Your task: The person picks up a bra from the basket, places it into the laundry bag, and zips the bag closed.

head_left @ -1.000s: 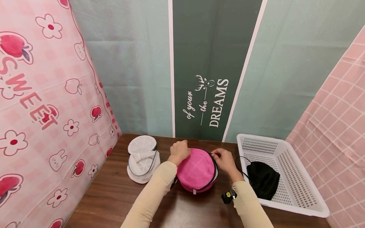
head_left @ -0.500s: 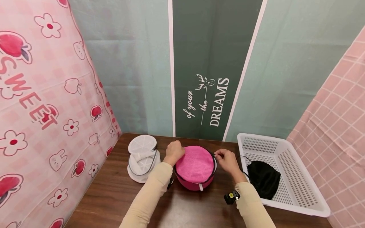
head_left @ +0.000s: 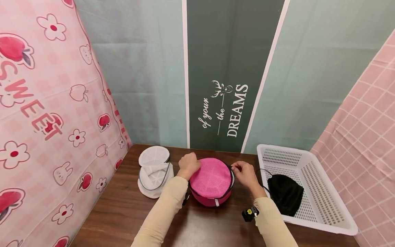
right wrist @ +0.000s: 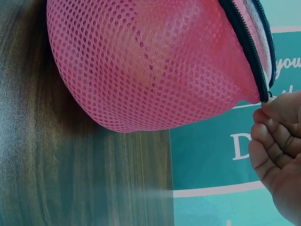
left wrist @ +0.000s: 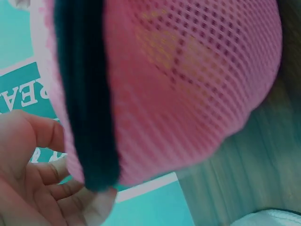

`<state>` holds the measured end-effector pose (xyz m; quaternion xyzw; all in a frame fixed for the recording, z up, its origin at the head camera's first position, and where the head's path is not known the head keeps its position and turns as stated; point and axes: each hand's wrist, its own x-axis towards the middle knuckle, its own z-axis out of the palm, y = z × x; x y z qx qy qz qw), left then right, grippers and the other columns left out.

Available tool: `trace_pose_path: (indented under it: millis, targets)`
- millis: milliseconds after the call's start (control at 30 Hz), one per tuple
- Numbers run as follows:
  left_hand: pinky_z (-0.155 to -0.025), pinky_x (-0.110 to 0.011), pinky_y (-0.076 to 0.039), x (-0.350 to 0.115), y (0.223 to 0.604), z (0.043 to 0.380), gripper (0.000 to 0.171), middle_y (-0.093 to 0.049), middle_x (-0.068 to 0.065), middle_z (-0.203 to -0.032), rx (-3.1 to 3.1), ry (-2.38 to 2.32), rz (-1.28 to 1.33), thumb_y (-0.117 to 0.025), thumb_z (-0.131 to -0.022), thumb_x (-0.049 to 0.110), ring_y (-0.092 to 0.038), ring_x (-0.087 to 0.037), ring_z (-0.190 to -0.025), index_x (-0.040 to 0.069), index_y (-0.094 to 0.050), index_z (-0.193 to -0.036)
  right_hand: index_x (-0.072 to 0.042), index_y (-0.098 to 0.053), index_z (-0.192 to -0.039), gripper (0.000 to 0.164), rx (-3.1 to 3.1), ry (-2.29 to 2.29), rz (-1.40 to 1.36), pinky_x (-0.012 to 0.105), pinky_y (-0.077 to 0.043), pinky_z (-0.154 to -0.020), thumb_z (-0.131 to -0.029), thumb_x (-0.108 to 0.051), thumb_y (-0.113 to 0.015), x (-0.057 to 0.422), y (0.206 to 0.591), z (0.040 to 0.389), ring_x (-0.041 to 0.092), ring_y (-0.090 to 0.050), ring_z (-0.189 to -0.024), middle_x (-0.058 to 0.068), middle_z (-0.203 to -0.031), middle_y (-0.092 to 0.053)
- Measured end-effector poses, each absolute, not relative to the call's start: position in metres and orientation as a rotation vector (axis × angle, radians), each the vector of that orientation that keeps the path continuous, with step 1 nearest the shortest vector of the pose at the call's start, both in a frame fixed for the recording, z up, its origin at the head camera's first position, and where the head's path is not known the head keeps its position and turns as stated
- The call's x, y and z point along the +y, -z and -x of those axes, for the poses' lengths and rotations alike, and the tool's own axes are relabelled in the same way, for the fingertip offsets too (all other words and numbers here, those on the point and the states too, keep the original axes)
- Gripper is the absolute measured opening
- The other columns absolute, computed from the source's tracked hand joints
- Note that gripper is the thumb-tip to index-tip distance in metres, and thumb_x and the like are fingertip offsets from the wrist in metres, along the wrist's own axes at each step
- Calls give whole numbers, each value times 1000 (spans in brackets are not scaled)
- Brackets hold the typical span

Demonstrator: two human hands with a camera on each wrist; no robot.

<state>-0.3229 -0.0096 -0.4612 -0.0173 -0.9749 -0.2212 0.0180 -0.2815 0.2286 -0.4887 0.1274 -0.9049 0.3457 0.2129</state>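
Note:
A round pink mesh laundry bag (head_left: 211,180) with a black zip round its top edge stands on the table, its lid part facing up. At its upper left edge, my left hand (head_left: 189,165) holds the rim; in the left wrist view the fingers (left wrist: 77,200) curl about the black zip band. On the opposite side my right hand (head_left: 245,172) pinches the zip's end, where the right wrist view shows a small pull between thumb and fingertips. A gap along the zip (right wrist: 247,47) shows a pale lining. Something yellowish is faintly visible through the mesh.
To the left lies a white mesh laundry bag (head_left: 155,178) with its lid part flopped back. A white plastic basket (head_left: 328,195) on the right contains a black cloth item (head_left: 284,195) with a thin cord over the rim. Fabric curtains hang behind and at both sides.
Since a second ago the pink bag has turned and tipped, its white tag shifting right. My hands have moved slightly apart. Over the last half second little differs.

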Motion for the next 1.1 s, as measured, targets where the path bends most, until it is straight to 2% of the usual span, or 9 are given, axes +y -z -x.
trace_pose_path:
  millis: [67,167,300,600,833,1100]
  targets:
    - [-57,-43,-47,-4,459,323,16,-59,-11,-82,-3023,664,119,-58,-83,21,-60,-31,-73,6,-63,-86,-4,-68,-75,5,-2507,-964,-351,33,-43,-57,-78,0,-68,229,488,282,15,-51,-62,1,-71,-62]
    - [-63,-44,-49,6,458,322,24,-59,-14,-95,-2981,614,290,-57,-84,18,-61,-32,-82,6,-62,-104,-5,-68,-75,6,-2496,-980,-358,34,-43,-58,-78,1,-68,229,487,282,15,-51,-62,1,-71,-63]
    - [-70,-43,-47,20,457,321,26,-59,-11,-101,-2908,502,504,-56,-87,18,-60,-28,-90,11,-65,-110,-5,-68,-76,8,-2481,-983,-388,36,-44,-58,-77,3,-69,228,486,282,17,-53,-63,2,-72,-64]
    - [-72,-40,-45,43,453,318,24,-58,-5,-101,-2823,301,793,-59,-86,23,-56,-23,-93,21,-69,-107,-5,-68,-77,6,-2492,-956,-417,36,-45,-61,-78,1,-69,224,483,284,17,-54,-65,2,-74,-64]
    - [-58,-32,-49,46,457,320,5,-57,-4,-85,-2784,270,799,-63,-82,20,-58,-21,-79,18,-65,-86,-7,-68,-76,9,-2511,-987,-406,34,-43,-59,-78,2,-70,220,486,282,15,-51,-64,-1,-73,-62]
    - [-54,-32,-48,46,457,320,4,-58,-2,-83,-2810,298,740,-62,-81,21,-58,-20,-78,19,-64,-84,-8,-68,-75,10,-2509,-982,-423,32,-43,-57,-78,2,-70,221,485,282,14,-50,-63,-1,-72,-61]
